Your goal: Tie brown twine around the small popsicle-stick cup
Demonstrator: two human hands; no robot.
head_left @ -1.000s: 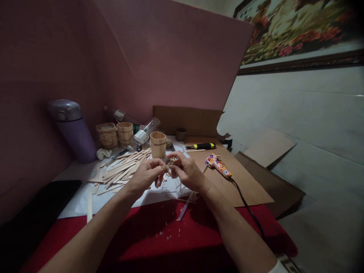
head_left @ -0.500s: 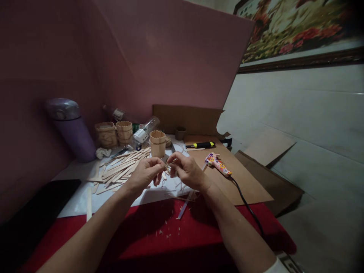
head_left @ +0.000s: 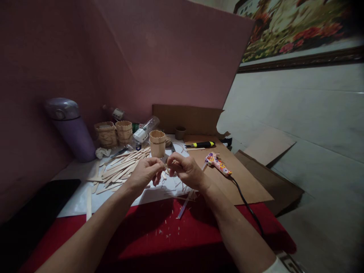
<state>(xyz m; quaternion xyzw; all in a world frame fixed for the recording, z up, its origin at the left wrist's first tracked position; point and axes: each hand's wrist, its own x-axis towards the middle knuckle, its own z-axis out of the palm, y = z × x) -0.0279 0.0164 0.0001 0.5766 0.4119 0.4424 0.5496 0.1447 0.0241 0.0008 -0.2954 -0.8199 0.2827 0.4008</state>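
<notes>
Over the white paper (head_left: 71, 201), just on the near side of the upright stick-walled cup (head_left: 157, 146), two bare hands are working close together. The left hand (head_left: 146, 172) is pinching what looks like thin pale twine (head_left: 167, 170) between thumb and fingertips, and the right hand (head_left: 186, 170) is curling its fingers in against the same piece; how the strand is running inside them is too small to tell. With something so fine, a light pinch close to the other hand is probably serving best, without hard tugging. The glue gun (head_left: 217, 163) is lying on the cardboard (head_left: 251, 185), its cord (head_left: 245, 203) running near the right forearm (head_left: 224, 220), so that arm is needing care.
</notes>
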